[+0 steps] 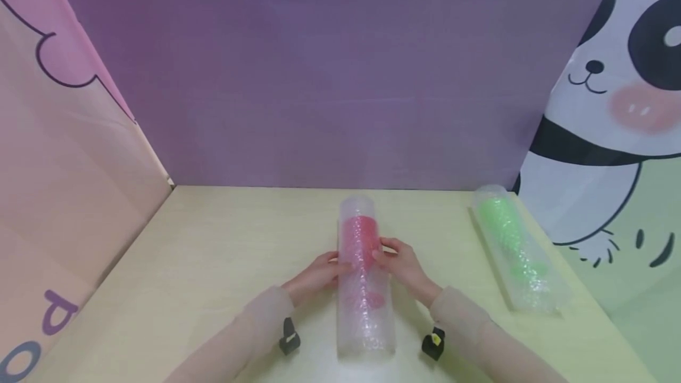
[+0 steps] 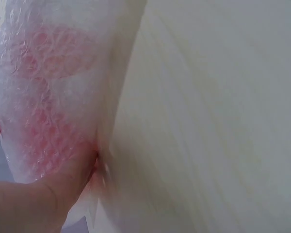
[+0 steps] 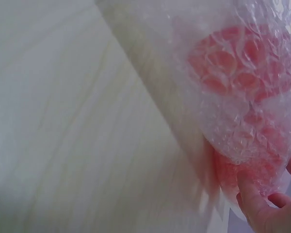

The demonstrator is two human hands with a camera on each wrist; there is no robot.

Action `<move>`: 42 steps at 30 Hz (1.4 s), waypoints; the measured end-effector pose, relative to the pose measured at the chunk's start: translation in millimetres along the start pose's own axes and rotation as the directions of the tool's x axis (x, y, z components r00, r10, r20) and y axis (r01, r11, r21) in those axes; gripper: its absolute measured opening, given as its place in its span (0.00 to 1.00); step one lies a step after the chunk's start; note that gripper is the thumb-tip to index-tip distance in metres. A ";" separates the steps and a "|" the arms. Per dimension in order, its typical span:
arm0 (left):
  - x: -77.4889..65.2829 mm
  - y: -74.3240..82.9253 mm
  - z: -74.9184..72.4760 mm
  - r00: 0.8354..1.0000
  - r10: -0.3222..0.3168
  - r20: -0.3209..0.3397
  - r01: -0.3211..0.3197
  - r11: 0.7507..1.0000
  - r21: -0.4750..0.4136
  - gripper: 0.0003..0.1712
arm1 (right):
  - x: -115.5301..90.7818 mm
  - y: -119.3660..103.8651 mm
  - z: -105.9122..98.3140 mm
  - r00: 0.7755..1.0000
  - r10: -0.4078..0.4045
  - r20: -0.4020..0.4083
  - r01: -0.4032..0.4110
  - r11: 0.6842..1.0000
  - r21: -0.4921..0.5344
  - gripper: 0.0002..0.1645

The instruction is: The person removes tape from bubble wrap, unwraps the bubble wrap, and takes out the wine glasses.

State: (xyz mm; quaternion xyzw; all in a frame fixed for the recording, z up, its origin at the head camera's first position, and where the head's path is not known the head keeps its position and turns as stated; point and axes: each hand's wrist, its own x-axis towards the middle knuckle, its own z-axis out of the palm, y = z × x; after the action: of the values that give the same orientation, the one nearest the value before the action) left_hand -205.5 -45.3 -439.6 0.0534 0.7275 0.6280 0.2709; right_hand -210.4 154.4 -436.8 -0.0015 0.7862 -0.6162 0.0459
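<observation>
A bubble-wrapped bundle (image 1: 366,327) lies lengthwise at the middle of the table, with a red goblet-like shape showing through the plastic. My left hand (image 1: 315,277) holds its left side, and my right hand (image 1: 408,269) grips the opposite side at about the same height. In the left wrist view the thumb (image 2: 68,177) presses along the bubble wrap (image 2: 82,97). The right wrist view shows fingers (image 3: 252,199) against the wrap beside the red part, below a round red disc (image 3: 242,63). The fingers' undersides are partly hidden behind the bundle.
A second bubble-wrapped bundle (image 1: 513,253), with a green shape inside, lies near the right edge of the pale wooden table (image 1: 239,223). A purple backdrop (image 1: 340,75) rises behind the table. Printed panels stand at left and right, one with a panda (image 1: 580,194).
</observation>
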 end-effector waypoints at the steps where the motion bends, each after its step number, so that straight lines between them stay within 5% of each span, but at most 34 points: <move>1: 0.1 0.0 0.3 1.000 0.002 0.000 -0.002 1.000 -0.002 0.44 | 0.3 0.3 -0.3 1.000 0.004 0.001 -0.004 1.000 0.018 0.26; 8: 1.8 -0.4 1.5 1.000 0.001 -0.012 -0.002 1.000 -0.032 0.44 | 1.0 2.2 -1.9 1.000 0.009 0.010 -0.010 0.998 0.055 0.25; 15: 4.1 -1.1 -0.3 1.000 -0.026 0.001 0.026 0.999 -0.041 0.45 | -0.9 0.1 -2.4 1.000 0.012 0.023 -0.013 1.000 0.017 0.26; 30: 1.2 4.4 -0.2 0.999 0.014 -0.037 -0.018 0.995 -0.094 0.42 | 3.1 4.8 -3.6 0.997 0.077 0.022 -0.074 0.993 -0.093 0.26; 37: 4.4 2.8 2.6 0.999 0.040 -0.033 -0.044 0.991 -0.129 0.43 | -2.2 -13.4 -3.4 0.997 -0.075 -0.023 0.065 0.955 -0.290 0.23; 42: 4.6 2.1 6.9 0.999 0.029 -0.035 -0.034 0.991 -0.127 0.44 | -13.7 -26.3 1.1 0.982 -0.185 0.024 0.181 0.917 -0.354 0.24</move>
State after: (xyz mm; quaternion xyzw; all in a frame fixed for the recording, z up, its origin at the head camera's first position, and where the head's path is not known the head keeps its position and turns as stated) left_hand -206.7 -36.9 -439.5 0.0369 0.6893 0.6784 0.2517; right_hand -198.1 147.8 -410.6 -0.0802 0.8810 -0.4659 -0.0169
